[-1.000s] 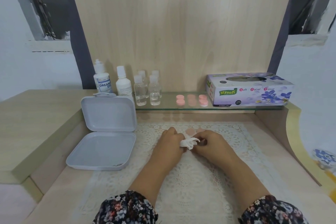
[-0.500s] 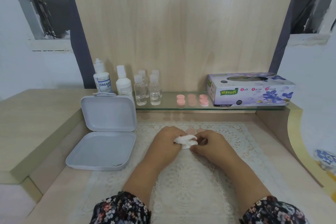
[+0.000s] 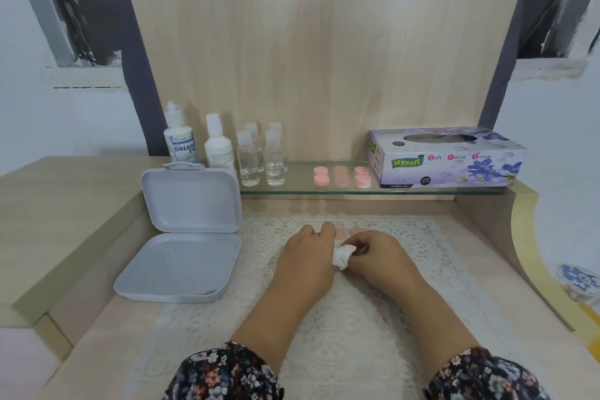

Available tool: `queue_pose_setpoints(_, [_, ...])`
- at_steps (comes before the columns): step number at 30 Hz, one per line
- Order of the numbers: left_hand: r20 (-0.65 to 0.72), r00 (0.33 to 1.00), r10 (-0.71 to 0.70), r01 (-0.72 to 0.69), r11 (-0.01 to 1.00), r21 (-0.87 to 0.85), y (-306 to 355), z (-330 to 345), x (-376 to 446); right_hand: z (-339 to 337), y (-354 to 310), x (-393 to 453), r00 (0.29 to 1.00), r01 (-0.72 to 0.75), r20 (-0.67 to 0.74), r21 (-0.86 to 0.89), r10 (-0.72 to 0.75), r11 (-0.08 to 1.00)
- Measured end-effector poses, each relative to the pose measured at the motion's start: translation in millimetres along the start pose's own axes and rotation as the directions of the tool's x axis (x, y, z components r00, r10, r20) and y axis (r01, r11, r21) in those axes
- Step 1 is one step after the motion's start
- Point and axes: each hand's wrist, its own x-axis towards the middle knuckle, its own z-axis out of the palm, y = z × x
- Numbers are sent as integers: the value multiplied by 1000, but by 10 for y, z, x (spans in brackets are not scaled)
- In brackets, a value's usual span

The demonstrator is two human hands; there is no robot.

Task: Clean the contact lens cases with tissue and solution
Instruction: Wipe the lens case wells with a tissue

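We see both hands mid-mat, blocking the centre. At 9 o'clock the open grey box fills the left side, lid upright. At 11 o'clock bottles crowd the glass shelf; at 12 pink caps; at 1 the tissue box. Bare lace mat lies at 6, between the forearms, and at 3 toward the raised desk edge.

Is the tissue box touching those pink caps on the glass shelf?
Apart. The head view shows a strip of bare glass shelf between the tissue box and the nearest pink caps.
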Motion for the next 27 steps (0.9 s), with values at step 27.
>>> queue_pose_setpoints(27, [-114,976,-186,103,853,-512,-315,11,97,-10,23,21,1000,-2,7,19,2,1000])
